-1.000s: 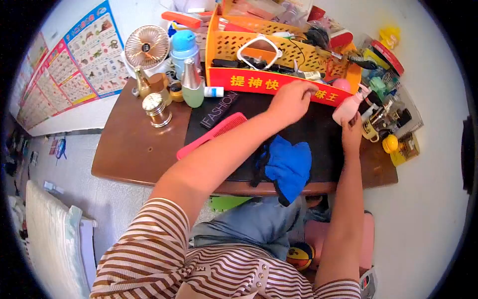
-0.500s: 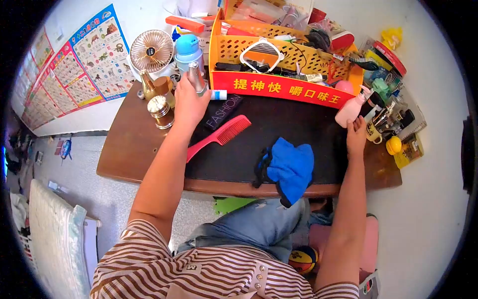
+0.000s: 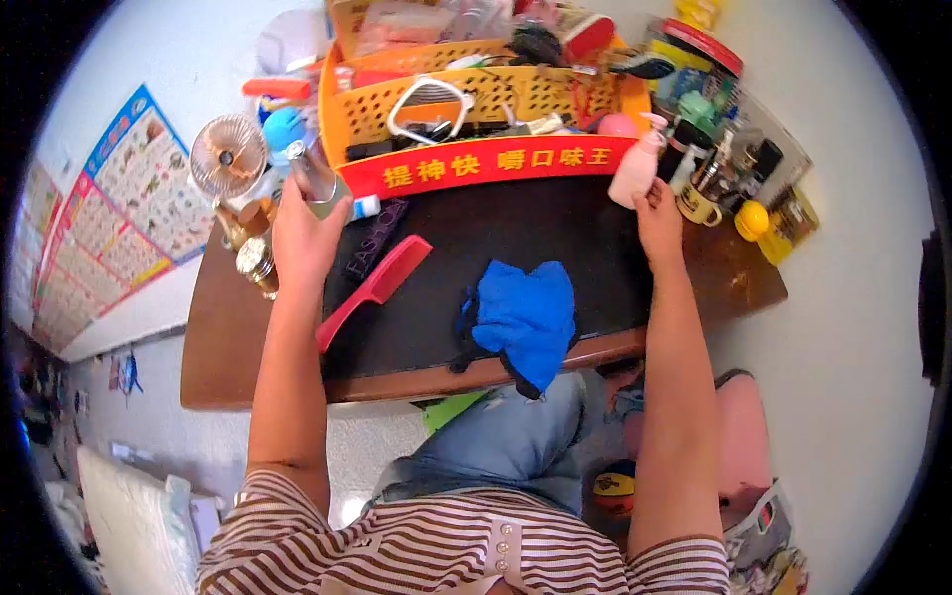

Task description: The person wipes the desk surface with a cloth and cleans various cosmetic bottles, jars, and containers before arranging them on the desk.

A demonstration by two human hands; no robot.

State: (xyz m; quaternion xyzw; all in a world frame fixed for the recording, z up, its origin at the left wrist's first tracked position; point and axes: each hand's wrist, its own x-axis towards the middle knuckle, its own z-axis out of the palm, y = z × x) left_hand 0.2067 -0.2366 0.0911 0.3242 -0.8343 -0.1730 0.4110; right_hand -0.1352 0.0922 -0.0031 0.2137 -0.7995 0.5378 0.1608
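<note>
My left hand (image 3: 305, 233) is wrapped round a silver bottle (image 3: 315, 177) near the left end of the yellow organizer. The fingers of my right hand (image 3: 658, 226) are bent against the lower side of a pink pump bottle (image 3: 635, 173), which leans slightly. Between my arms lie a pink comb (image 3: 392, 273), a dark pouch marked FASHION (image 3: 377, 240) and a crumpled blue cloth piece with black edging (image 3: 528, 315). A small white tube (image 3: 365, 206) lies beside my left thumb.
A yellow organizer (image 3: 367, 111) with a red front strip stands at the back, full of small items. At left are a small fan (image 3: 228, 157) and gold-capped jars (image 3: 256, 260). Cups and bottles crowd the right, by a yellow mug (image 3: 700, 208).
The whole view has swung, so the desk and its things appear further left and tilted. My right fingers have curled in more at the pink pump bottle. My left hand keeps the silver bottle.
</note>
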